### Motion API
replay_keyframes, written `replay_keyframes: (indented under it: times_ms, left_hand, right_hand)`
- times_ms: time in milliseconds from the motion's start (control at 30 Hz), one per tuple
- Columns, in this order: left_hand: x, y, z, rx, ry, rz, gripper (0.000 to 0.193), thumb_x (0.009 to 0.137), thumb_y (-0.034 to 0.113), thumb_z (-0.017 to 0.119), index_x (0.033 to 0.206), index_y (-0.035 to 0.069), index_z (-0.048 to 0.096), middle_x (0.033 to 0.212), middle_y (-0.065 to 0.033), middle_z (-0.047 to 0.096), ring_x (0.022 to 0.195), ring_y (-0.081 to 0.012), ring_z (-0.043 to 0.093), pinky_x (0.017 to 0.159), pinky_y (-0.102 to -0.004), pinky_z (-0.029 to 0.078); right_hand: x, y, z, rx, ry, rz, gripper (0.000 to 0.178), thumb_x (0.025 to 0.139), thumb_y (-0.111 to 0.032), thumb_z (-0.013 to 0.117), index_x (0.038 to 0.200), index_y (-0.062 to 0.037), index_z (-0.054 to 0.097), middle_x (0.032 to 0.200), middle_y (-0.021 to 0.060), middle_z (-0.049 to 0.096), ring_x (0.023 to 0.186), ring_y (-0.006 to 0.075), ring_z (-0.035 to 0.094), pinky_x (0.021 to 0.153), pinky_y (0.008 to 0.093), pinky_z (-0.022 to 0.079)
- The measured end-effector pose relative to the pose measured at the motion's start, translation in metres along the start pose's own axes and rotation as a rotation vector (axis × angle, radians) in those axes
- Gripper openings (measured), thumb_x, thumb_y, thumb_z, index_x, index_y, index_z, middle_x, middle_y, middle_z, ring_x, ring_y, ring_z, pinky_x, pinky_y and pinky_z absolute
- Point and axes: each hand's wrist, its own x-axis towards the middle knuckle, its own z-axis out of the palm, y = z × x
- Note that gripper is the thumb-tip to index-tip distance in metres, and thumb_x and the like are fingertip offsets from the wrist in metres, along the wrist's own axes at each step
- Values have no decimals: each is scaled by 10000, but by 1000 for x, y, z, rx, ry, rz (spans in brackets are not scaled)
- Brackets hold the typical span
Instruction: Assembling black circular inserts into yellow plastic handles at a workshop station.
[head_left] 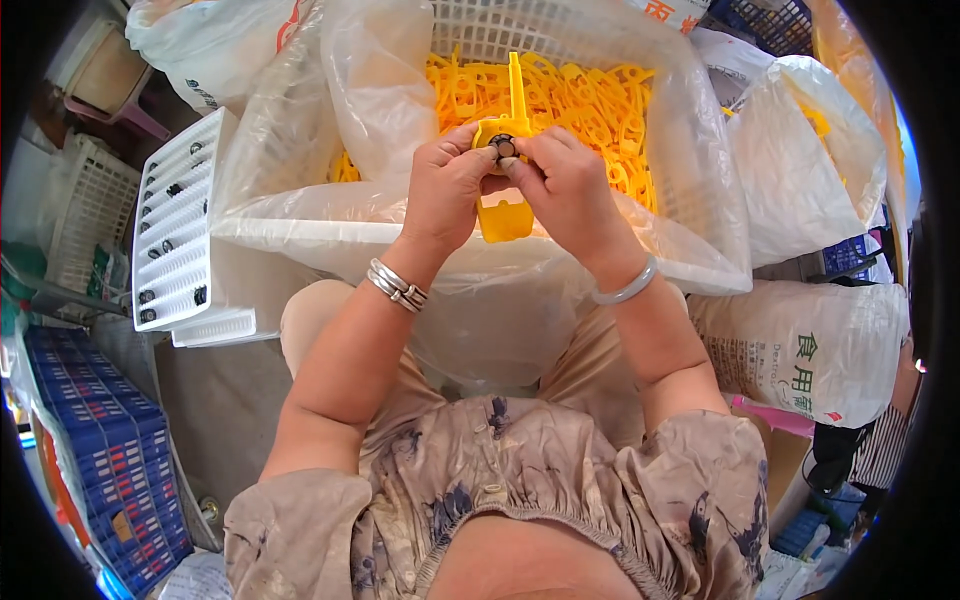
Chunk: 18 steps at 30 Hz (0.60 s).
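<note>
Over the front rim of a large white crate (340, 232), both my hands meet on one yellow plastic part (508, 222) with a long narrow stem pointing away from me. My left hand (443, 185) grips its left side, thumb bent in toward the middle. From the other side my right hand (572, 190) pinches a small round black piece (503, 147) at the part's centre; both thumbs touch it. Whether the black piece is seated in the yellow part, I cannot tell. Behind my hands, the plastic-lined crate holds a heap of similar yellow parts (575, 95).
White ribbed trays (180, 215) with several small black pieces stand left of the crate. Blue crates (105, 450) are stacked at lower left. On the right are an open white bag (800, 160) with yellow parts and a full printed sack (800, 350). Clear plastic hangs over the crate's front.
</note>
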Motion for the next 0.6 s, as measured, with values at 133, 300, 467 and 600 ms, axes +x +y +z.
replay_keyframes:
  times_ms: [133, 300, 467, 600]
  left_hand:
    - [1, 4, -2, -1, -50, 16, 267, 809, -16, 444, 1056, -70, 527, 950, -115, 592, 819, -173, 606, 748, -299, 529]
    - [-2, 13, 2, 13, -111, 50, 294, 819, -14, 428, 1095, -79, 504, 975, -128, 585, 845, -187, 602, 771, -304, 526]
    - [-5, 18, 3, 71, -141, 65, 323, 828, -12, 411, 1137, -81, 473, 976, -128, 582, 863, -188, 598, 771, -305, 529]
    - [-5, 22, -1, 207, -176, 32, 355, 841, -1, 394, 1188, -60, 436, 988, -122, 577, 817, -164, 605, 733, -275, 530]
  right_hand:
    - [2, 3, -6, 210, 62, 141, 168, 707, -26, 658, 846, 15, 572, 674, 53, 551, 555, 138, 487, 508, 247, 399]
    - [9, 0, -8, 619, 158, 478, 138, 735, -51, 651, 860, -13, 608, 661, -15, 535, 569, 35, 427, 473, 174, 330]
    - [8, 1, -19, 998, -47, 597, 146, 754, -75, 635, 877, -1, 612, 683, -32, 536, 551, 5, 385, 462, 140, 285]
    - [7, 2, -18, 850, -81, 505, 161, 762, -59, 614, 902, 22, 607, 696, -36, 543, 553, 7, 399, 475, 146, 317]
